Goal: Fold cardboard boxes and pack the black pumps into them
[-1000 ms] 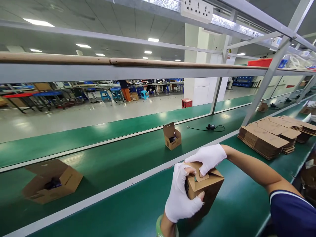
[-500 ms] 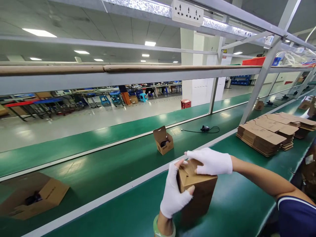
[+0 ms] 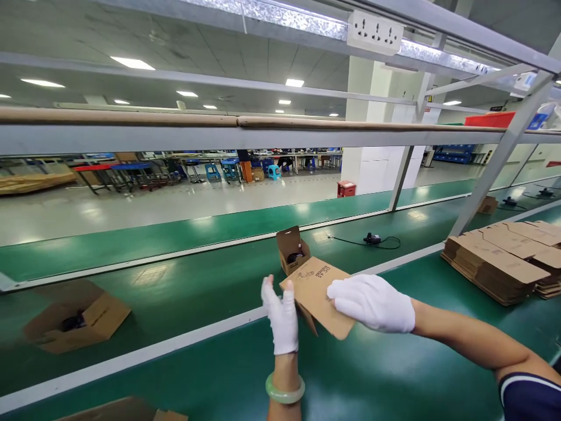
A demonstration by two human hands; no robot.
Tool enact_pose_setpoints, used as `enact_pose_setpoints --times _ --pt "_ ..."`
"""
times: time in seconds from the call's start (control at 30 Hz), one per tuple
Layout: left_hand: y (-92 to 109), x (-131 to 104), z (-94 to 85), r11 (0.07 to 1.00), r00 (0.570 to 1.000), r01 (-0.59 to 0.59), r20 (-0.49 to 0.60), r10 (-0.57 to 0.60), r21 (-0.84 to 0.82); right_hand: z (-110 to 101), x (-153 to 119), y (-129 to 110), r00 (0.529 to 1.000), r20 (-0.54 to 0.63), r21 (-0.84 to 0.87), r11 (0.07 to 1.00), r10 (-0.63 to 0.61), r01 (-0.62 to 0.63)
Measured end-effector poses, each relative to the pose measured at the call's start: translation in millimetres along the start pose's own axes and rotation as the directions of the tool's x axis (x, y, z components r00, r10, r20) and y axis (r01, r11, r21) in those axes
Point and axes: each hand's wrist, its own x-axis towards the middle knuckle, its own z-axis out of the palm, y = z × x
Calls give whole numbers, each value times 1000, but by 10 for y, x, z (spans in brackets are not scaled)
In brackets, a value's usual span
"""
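Observation:
A brown cardboard box [image 3: 322,286], with dark print on its upper face, is tilted above the green work surface. My right hand [image 3: 372,301], in a white glove, grips its right side with the fingers over the printed face. At the box's left corner is my left hand [image 3: 280,316], also gloved, thumb and fingers apart; I cannot tell whether it touches the cardboard. A flap hangs under the box. Just behind stands an open carton [image 3: 293,248] with a dark item inside.
Stacked flat cartons [image 3: 495,263] lie at the right. A black adapter with cable [image 3: 372,238] rests on the belt [image 3: 188,298]. Another open carton [image 3: 81,318] sits on the left, and cardboard [image 3: 125,409] shows at the bottom edge. A metal post [image 3: 499,158] rises at the right.
The cardboard in my hands has gone from an upright box to a tilted one showing its printed face. My left hand has come off its side and opened. The view has shifted left.

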Motion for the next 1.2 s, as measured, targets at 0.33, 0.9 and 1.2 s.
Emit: enact_pose_setpoints --times 0.33,0.9,1.2 --pt "62 77 -196 722 761 -578 571 308 381 414 301 187 962 -176 129 974 207 -186" --pt "296 286 -830 501 986 -163 136 92 850 1488 -104 1908 369 461 -79 452 807 -889" --pt "585 -351 -228 737 922 -380 296 251 559 2043 -457 2334 122 577 -269 329 808 -905"
